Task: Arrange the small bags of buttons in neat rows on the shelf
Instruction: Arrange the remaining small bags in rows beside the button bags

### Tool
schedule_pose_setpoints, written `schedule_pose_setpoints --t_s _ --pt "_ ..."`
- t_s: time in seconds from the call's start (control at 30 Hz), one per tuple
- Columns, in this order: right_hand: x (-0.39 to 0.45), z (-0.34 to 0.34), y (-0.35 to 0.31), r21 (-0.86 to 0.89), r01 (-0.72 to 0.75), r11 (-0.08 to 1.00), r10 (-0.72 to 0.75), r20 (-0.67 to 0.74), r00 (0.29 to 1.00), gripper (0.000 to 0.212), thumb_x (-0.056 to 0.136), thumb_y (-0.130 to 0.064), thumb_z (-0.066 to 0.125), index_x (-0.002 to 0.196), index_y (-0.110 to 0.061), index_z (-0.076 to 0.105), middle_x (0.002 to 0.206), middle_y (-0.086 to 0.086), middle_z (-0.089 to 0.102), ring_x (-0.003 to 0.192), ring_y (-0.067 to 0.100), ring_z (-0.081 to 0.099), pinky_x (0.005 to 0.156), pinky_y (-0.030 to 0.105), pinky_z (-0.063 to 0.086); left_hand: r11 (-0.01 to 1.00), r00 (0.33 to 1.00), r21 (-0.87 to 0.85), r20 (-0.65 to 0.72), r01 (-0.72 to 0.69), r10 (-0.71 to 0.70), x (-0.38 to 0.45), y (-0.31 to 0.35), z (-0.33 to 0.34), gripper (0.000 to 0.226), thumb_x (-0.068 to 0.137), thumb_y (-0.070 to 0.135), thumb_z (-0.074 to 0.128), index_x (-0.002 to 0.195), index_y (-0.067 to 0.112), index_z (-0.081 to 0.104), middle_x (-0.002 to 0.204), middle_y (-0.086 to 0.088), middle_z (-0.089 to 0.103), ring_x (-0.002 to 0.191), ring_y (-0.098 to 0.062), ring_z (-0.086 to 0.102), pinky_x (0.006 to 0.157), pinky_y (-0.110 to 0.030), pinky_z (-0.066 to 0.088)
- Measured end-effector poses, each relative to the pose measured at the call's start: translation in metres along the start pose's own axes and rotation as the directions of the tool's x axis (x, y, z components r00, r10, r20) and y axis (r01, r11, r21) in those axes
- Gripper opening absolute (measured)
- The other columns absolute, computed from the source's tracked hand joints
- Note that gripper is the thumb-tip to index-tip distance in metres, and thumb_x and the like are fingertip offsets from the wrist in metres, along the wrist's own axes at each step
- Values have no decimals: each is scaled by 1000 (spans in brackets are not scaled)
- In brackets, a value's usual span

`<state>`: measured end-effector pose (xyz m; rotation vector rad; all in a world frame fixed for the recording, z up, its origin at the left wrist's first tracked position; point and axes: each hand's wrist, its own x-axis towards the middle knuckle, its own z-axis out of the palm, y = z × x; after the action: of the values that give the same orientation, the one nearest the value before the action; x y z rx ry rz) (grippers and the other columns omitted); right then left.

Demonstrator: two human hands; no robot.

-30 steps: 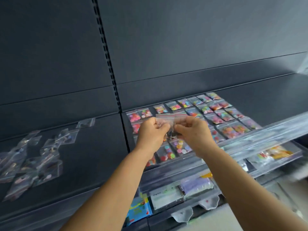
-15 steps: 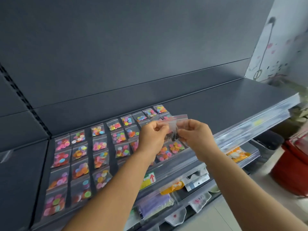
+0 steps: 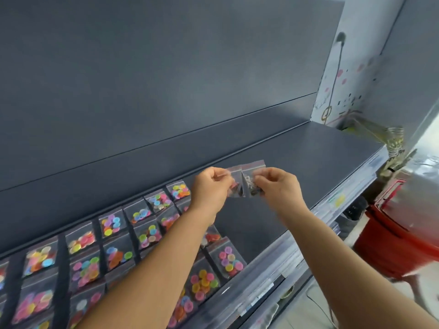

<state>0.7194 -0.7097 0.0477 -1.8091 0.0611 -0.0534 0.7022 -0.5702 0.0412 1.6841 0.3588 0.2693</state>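
- I see both of my bare hands raised above the dark grey shelf (image 3: pixel 297 162), meeting over its empty right-hand stretch.
- My left hand (image 3: pixel 210 188) is closed, thumb and fingers pinched on the left edge of a small clump of clear zip bags (image 3: pixel 244 184).
- My right hand (image 3: pixel 276 186) is closed as well, pinching the right side of the same clump; the two hands sit just beside each other with the bags between them.
- The held bags hang upright in the air, clear of the shelf surface. There seem to be at least two, their sealed tops fanned apart. The contents look dark and small; I cannot tell their colours.
- Below and to the left, rows of bags of bright buttons (image 3: pixel 114 255) lie flat on the shelf, running from the back edge toward the front lip, with pink, yellow, green, blue and orange showing through the plastic.
- My left forearm crosses over several of those laid-out bags and hides part of the rows.
- The rightmost laid bag (image 3: pixel 228 257) rests near the clear plastic front rail (image 3: pixel 327 210), just under my forearms.
- A red container (image 3: pixel 399 238) stands on the floor beyond the shelf's right end, blurred.
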Motion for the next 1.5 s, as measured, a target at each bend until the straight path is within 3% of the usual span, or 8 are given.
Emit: schedule_pose_setpoints --t_s 0.17,0.33,0.47,0.77,0.97,1.13,1.3,1.5 --pt "56 6 14 -23 -28 999 28 16 999 11 80 -11 62 89 -16 66 83 3 71 74 26 68 75 46 58 998 996 53 -82 25 -20 38 -10 16 8 81 11 60 79 18 62 80 -3 73 66 -19 62 72 -37 55" --pt "112 10 25 -112 -6 994 20 118 993 18 81 -9 57 96 -18 62 82 -3 70 64 12 65 56 23 47 983 975 141 -206 118 -87 78 -26 33 16 76 11 67 80 24 60 84 3 70 80 -19 66 71 -32 56" --pt "157 16 37 -176 13 984 30 241 970 19 81 -10 60 99 -16 61 82 -6 68 73 17 64 59 24 44 967 933 168 -337 191 -126 103 -36 51 17 81 9 65 81 24 56 89 -1 68 73 -17 61 55 -22 43" --pt "211 27 48 -336 193 922 -21 455 890 35 90 -10 49 124 -13 46 93 4 61 88 23 56 73 26 39 885 864 408 -504 226 12 127 -40 84 25 86 7 61 110 11 54 116 -7 56 95 -20 56 79 -25 44" --pt "210 16 50 -468 476 744 -162 565 809 52 90 -13 50 139 -12 32 135 13 36 120 33 36 97 37 33 607 914 785 -328 122 240 103 -33 90 33 96 19 52 129 16 50 133 1 41 125 -18 36 97 -26 35" --pt "209 -1 62 -436 788 435 -261 776 574 43 93 -12 42 135 -20 45 139 -2 40 123 24 37 100 29 31 373 989 928 -71 18 128 85 -34 97 45 103 24 34 146 13 30 150 1 29 137 -18 27 110 -28 23" --pt "211 -9 62 -388 848 360 -185 862 473 46 100 -23 34 145 -18 29 151 -4 30 137 19 27 111 29 22 394 999 919 13 5 -42 86 -37 100 53 104 26 30 152 14 12 160 1 5 146 -18 10 116 -29 12" --pt "204 -4 59 -475 822 314 -59 854 516 57 100 -41 23 151 -18 8 158 -5 8 144 18 7 114 36 13 433 989 898 128 -85 -73 94 -45 87 54 104 26 28 153 24 5 160 9 -4 145 -6 -10 118 -33 -2"
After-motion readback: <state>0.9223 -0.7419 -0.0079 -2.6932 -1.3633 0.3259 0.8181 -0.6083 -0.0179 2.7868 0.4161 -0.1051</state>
